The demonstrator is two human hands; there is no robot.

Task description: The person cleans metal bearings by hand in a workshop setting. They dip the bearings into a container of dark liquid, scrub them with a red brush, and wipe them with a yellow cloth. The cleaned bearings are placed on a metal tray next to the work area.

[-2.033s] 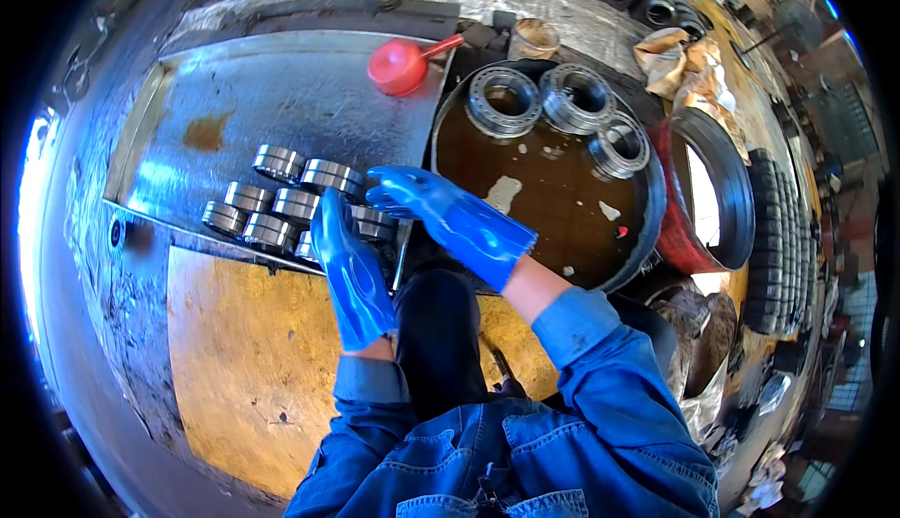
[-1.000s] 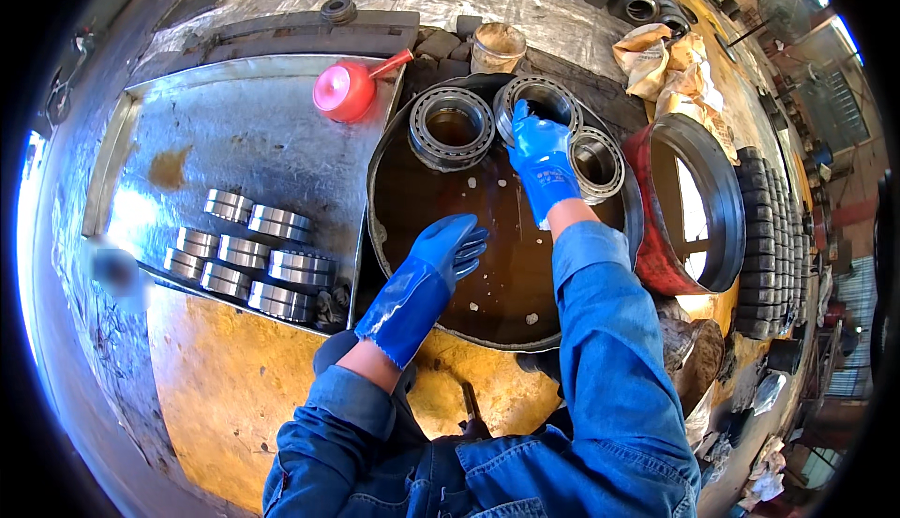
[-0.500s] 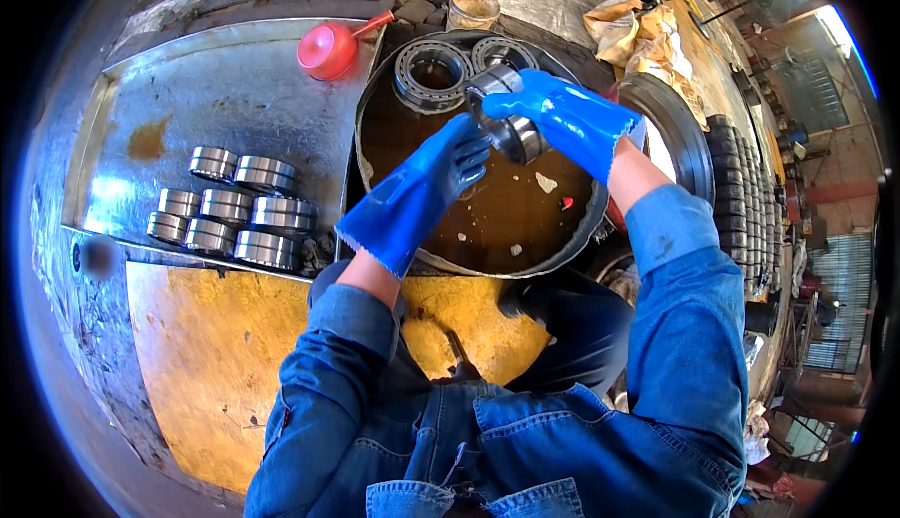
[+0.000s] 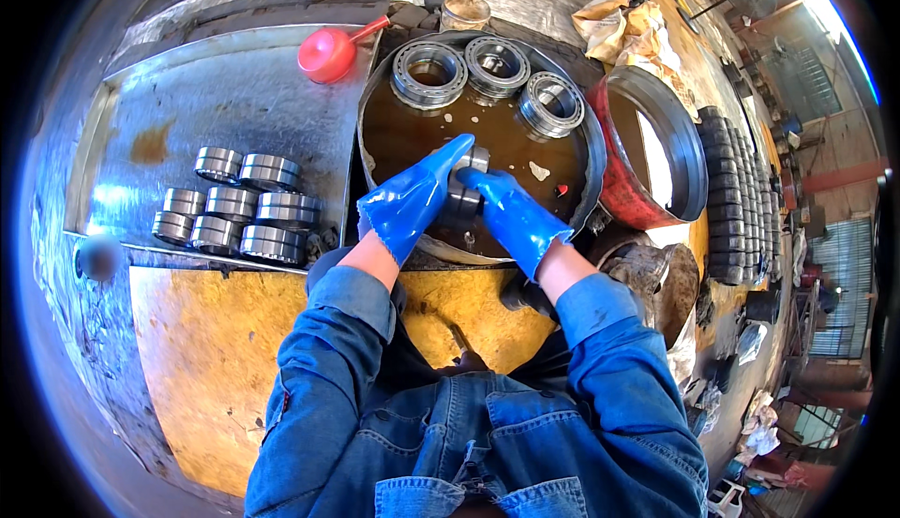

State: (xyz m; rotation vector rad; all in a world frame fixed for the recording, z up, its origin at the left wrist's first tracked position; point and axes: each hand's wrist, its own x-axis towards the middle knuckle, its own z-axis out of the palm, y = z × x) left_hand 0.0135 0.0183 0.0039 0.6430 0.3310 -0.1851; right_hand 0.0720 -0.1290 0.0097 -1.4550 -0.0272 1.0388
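Blue rubber gloves cover both my hands. Between them, low over the brown liquid in a round drum (image 4: 600, 176), is a shiny steel bearing (image 4: 461, 207). My left hand (image 4: 419, 188) is closed on its left side, and my right hand (image 4: 511, 210) grips it from the right. The gloves hide much of the bearing and several fingertips. At the drum's far side sit three more bearings: a large one (image 4: 428, 98) at left, another (image 4: 497, 82) in the middle and one (image 4: 551, 126) at right.
A metal tray (image 4: 141, 101) on the left carries several steel bearings (image 4: 232, 204) and a red dipper (image 4: 326, 55). Right of the drum leans a red, open-ended drum (image 4: 614, 176), with dark stacked rings (image 4: 727, 199) beyond. A yellow board (image 4: 206, 349) lies nearer me.
Both hands have come nearer me, the right one also leftward, and now hold a bearing low over the liquid. A third bearing now sits at the drum's far right, where my right hand was.
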